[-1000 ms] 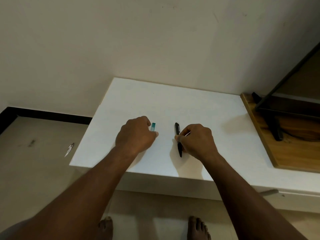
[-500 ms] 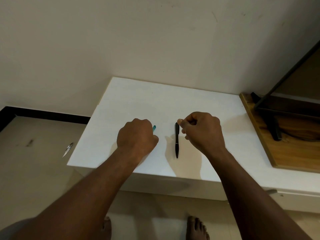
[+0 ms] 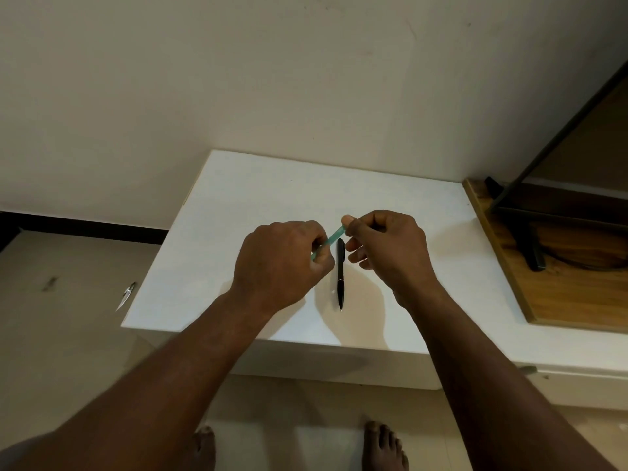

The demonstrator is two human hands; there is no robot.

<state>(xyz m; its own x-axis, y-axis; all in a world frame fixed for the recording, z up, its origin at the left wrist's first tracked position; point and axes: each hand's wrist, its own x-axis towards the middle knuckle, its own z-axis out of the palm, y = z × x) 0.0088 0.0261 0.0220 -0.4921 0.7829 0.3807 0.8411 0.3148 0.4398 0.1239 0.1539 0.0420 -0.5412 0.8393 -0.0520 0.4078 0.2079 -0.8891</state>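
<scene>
A thin teal pen point(image 3: 333, 238) is held in the air between both hands, slanting up to the right. My left hand point(image 3: 282, 265) grips its lower end with curled fingers. My right hand point(image 3: 385, 248) pinches its upper end between thumb and forefinger. Below them a black pen point(image 3: 341, 277) lies on the white table point(image 3: 255, 198), pointing towards me, untouched by either hand.
A wooden board point(image 3: 557, 300) with a dark metal stand point(image 3: 523, 239) borders the table on the right. A small shiny metal piece point(image 3: 126, 295) lies on the floor to the left. My bare feet point(image 3: 384, 447) stand below the table's front edge.
My right hand let go of the black pen, which now lies on the table. My left hand lifted the teal pen, and my right hand moved over and took its upper end.
</scene>
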